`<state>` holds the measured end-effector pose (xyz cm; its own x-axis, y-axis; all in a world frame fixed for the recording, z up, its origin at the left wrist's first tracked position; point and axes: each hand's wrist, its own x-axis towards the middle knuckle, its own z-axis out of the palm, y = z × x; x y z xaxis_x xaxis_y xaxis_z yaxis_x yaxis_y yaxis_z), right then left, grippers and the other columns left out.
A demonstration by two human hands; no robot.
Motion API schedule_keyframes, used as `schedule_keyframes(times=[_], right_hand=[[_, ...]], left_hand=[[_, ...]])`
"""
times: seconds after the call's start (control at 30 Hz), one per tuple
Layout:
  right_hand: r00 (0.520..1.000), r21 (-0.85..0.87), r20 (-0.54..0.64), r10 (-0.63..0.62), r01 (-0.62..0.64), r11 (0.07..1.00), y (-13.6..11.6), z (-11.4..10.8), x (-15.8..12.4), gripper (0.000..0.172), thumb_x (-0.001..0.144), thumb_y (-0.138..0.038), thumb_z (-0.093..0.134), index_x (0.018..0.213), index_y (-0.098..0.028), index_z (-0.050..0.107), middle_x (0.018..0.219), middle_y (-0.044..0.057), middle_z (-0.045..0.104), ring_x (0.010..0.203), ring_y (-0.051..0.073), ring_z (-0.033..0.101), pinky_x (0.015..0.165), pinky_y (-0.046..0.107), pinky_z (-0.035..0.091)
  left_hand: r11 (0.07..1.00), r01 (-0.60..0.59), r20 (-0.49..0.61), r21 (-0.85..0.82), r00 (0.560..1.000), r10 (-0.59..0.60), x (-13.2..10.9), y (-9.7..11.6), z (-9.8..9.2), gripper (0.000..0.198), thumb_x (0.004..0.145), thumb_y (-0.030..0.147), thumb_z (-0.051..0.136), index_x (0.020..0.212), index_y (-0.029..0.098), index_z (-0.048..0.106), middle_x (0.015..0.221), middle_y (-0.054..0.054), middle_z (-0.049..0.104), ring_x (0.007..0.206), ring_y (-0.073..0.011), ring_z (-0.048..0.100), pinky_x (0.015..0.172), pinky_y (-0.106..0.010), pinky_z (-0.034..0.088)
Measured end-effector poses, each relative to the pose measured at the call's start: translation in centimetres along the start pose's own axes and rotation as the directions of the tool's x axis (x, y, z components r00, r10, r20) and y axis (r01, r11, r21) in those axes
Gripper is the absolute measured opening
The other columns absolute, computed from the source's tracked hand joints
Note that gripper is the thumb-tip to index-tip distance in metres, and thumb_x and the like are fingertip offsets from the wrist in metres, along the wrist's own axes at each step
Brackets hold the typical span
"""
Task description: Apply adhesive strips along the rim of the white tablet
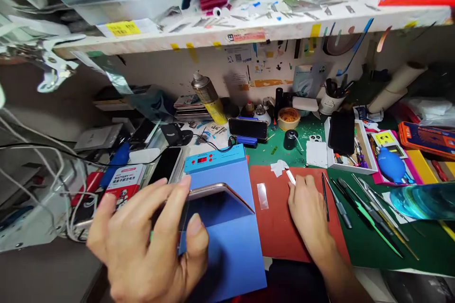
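My left hand (149,246) grips a phone with a rose-gold frame (216,194), holding it tilted above the blue heating pad (231,236). Its fingers wrap the phone's left edge and the thumb presses the underside. My right hand (309,213) rests on the red mat (277,227), its fingertips pinched on a small white piece (290,176). A crumpled white scrap (279,167) lies just beyond those fingertips, and a clear strip (262,195) lies on the mat to the left of that hand.
Tweezers and several thin tools (359,203) lie on the green mat (419,241) right of my right hand. A white tray with a black phone (341,133), a blue air blower (391,163), a spray can (209,97) and cables (42,170) crowd the bench.
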<state>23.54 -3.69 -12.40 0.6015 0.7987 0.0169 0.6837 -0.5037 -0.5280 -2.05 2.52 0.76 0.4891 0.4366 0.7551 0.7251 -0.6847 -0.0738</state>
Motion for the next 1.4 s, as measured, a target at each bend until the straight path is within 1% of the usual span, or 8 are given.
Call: schedule_keyframes(times=[0.17, 0.33, 0.5, 0.73, 0.9, 1.03, 1.23, 1.4], right_hand=[[0.995, -0.073, 0.082, 0.062, -0.056, 0.996, -0.7, 0.4, 2.2, 0.032, 0.098, -0.001, 0.050, 0.097, -0.014, 0.079, 0.105, 0.020, 0.075, 0.060, 0.021, 0.067, 0.059, 0.035, 0.032], [0.995, 0.126, 0.070, 0.065, -0.074, 0.989, 0.1, -0.2, 0.7, 0.033, 0.102, -0.011, 0.052, 0.100, -0.018, 0.083, 0.097, 0.018, 0.081, 0.076, 0.029, 0.075, 0.067, 0.038, 0.043], [0.989, 0.508, 0.111, -0.093, 0.024, 0.861, -0.3, -0.2, -3.4, 0.031, 0.110, -0.044, 0.063, 0.100, -0.027, 0.086, 0.093, 0.004, 0.087, 0.077, 0.022, 0.080, 0.066, 0.032, 0.059], [0.963, 0.656, 0.030, -0.268, 0.183, 0.732, -1.9, 1.5, -5.4, 0.022, 0.110, -0.035, 0.067, 0.100, -0.027, 0.085, 0.097, 0.002, 0.089, 0.087, 0.020, 0.084, 0.080, 0.029, 0.066], [0.943, 0.616, -0.052, -0.329, 0.289, 0.732, -1.8, 2.0, -5.4, 0.019, 0.111, -0.031, 0.067, 0.104, -0.025, 0.084, 0.097, 0.003, 0.087, 0.086, 0.019, 0.082, 0.080, 0.029, 0.064], [0.921, 0.573, -0.102, -0.376, 0.363, 0.735, -1.6, 2.2, -5.5, 0.016, 0.113, -0.026, 0.068, 0.107, -0.024, 0.083, 0.097, 0.003, 0.086, 0.085, 0.018, 0.081, 0.077, 0.028, 0.062], [0.878, 0.516, -0.186, -0.441, 0.469, 0.717, -1.4, 2.9, -5.4, 0.011, 0.112, -0.022, 0.071, 0.110, -0.024, 0.081, 0.100, 0.003, 0.086, 0.087, 0.018, 0.082, 0.079, 0.029, 0.063], [0.848, 0.476, -0.224, -0.481, 0.525, 0.705, -1.5, 3.0, -5.4, 0.011, 0.111, -0.016, 0.071, 0.110, -0.021, 0.080, 0.098, 0.003, 0.084, 0.084, 0.016, 0.080, 0.079, 0.027, 0.062]], left_hand=[[1.000, -0.018, 0.074, 0.013, 0.997, 0.017, 1.2, -1.0, 0.8, 0.066, 0.102, 0.021, 0.072, 0.167, 0.021, 0.064, 0.141, -0.019, 0.078, 0.137, -0.0431, 0.074, 0.139, -0.074, 0.039], [0.995, -0.088, 0.039, -0.054, 0.995, 0.090, 2.5, -1.2, 1.9, 0.055, 0.099, 0.020, 0.078, 0.152, 0.008, 0.069, 0.128, -0.022, 0.082, 0.123, -0.0365, 0.079, 0.132, -0.057, 0.052], [0.994, -0.111, 0.038, 0.001, 0.993, 0.111, 3.6, -1.6, 3.0, 0.039, 0.103, 0.026, 0.076, 0.138, 0.009, 0.071, 0.117, -0.019, 0.081, 0.116, -0.0356, 0.079, 0.119, -0.050, 0.058], [0.990, -0.119, 0.091, 0.081, 0.990, 0.111, 4.5, -1.7, 3.9, 0.033, 0.113, 0.034, 0.066, 0.132, 0.007, 0.072, 0.113, -0.015, 0.081, 0.111, -0.0319, 0.082, 0.102, -0.048, 0.064], [0.991, 0.055, 0.230, 0.120, 0.970, -0.082, 5.6, -0.9, 3.6, 0.069, 0.120, 0.052, 0.033, 0.125, -0.003, 0.074, 0.115, -0.014, 0.081, 0.131, -0.0399, 0.082, 0.110, -0.069, 0.059], [0.993, 0.043, 0.279, 0.109, 0.957, -0.072, 6.0, -0.7, 3.4, 0.092, 0.107, 0.043, -0.003, 0.125, -0.015, 0.067, 0.126, -0.015, 0.075, 0.145, -0.0470, 0.071, 0.104, -0.074, 0.052], [0.995, 0.083, 0.083, -0.052, 0.993, -0.078, 5.0, -1.2, 4.2, 0.051, 0.114, 0.054, 0.038, 0.123, 0.021, 0.076, 0.129, -0.013, 0.075, 0.150, -0.0441, 0.069, 0.121, -0.073, 0.053], [0.990, 0.128, 0.110, -0.058, 0.986, -0.122, 5.1, -0.9, 4.1, 0.046, 0.115, 0.055, 0.040, 0.124, 0.023, 0.072, 0.127, -0.013, 0.067, 0.153, -0.0468, 0.061, 0.126, -0.074, 0.047]])
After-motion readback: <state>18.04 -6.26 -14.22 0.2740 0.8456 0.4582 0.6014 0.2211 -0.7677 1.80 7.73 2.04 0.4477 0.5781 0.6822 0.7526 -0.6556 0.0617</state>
